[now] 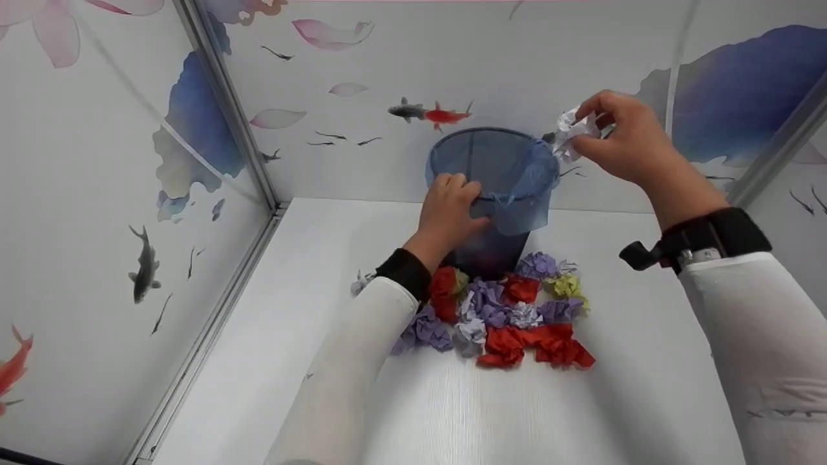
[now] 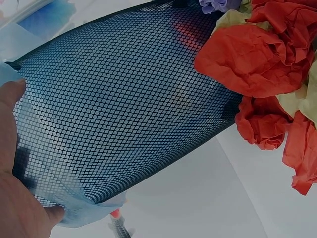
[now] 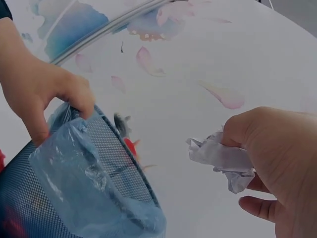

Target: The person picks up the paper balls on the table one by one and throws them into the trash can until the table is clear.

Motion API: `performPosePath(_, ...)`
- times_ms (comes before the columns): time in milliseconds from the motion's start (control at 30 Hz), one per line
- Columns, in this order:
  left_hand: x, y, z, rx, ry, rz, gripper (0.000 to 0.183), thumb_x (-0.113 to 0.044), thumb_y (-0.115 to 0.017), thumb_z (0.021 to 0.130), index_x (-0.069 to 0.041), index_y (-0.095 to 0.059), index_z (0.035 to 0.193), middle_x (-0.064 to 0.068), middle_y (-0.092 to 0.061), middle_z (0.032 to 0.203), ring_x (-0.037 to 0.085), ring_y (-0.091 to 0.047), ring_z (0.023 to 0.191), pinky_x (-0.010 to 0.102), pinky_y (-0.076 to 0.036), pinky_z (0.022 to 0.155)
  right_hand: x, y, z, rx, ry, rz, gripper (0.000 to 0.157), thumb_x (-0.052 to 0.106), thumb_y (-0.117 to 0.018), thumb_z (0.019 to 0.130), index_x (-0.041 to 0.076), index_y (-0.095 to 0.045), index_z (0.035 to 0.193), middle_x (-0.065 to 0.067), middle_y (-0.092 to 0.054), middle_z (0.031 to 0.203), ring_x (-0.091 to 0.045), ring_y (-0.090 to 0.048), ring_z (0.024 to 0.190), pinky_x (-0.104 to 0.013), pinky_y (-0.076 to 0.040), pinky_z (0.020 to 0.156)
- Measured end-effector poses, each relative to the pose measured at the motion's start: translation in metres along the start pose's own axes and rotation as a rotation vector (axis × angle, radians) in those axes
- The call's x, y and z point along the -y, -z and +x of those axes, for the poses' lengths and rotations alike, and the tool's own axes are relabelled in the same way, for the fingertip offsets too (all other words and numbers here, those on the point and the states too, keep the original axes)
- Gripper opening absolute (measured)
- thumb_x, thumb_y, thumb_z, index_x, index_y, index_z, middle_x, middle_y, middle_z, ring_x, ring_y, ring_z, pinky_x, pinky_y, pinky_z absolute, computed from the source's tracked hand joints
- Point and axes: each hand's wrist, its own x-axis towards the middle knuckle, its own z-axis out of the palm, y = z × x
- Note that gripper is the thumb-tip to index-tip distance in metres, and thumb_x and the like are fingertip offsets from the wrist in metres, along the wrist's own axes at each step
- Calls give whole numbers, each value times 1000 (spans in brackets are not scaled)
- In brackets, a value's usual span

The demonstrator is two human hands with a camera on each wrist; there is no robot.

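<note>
A dark mesh wastebasket, lined with a blue plastic bag, stands near the back wall. My left hand grips its near rim, fingers over the edge and thumb on the outside. In the right wrist view, the bag is folded down over the rim beneath that hand. My right hand pinches a crumpled white paper ball just right of the basket's rim, above the table. From the right wrist view, the paper ball sits between thumb and fingers.
Several crumpled papers lie at the basket's foot on the white table: red, purple, yellow and white. Reddish shapes show through the mesh near its base. Walls painted with fish and petals close off the back and sides.
</note>
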Motion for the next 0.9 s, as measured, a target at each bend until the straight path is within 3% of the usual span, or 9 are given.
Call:
performPosePath(133,0,1,0,14,10,-7,50,-57,-74,89,-18,-63,119,3,-53,105,25,-50,116,38,-41,104,14,-11,13,18,38,-13,33,22,-67,95,7,-62,125,-9,-58,124,-19,-53,102,-14,-44,68)
performPosePath(367,1,0,0,24,22,-29,53,-57,-74,89,-19,-63,126,3,-53,108,24,-49,117,37,-41,103,27,-32,27,75,13,-22,33,21,-68,94,10,-62,125,-10,-60,123,-22,-54,102,-17,-46,69)
performPosePath(767,0,0,1,27,30,-32,52,-57,-74,89,-20,-64,124,3,-54,110,25,-49,120,37,-42,105,25,-49,31,129,19,-70,32,21,-66,96,11,-62,127,-13,-59,124,-27,-55,102,-22,-49,75)
performPosePath(900,0,-2,2,21,37,-46,51,-57,-75,88,-21,-64,123,2,-54,110,24,-48,121,37,-42,105,22,-54,32,131,18,-74,32,20,-65,97,10,-62,127,-14,-59,124,-27,-56,102,-29,-51,80)
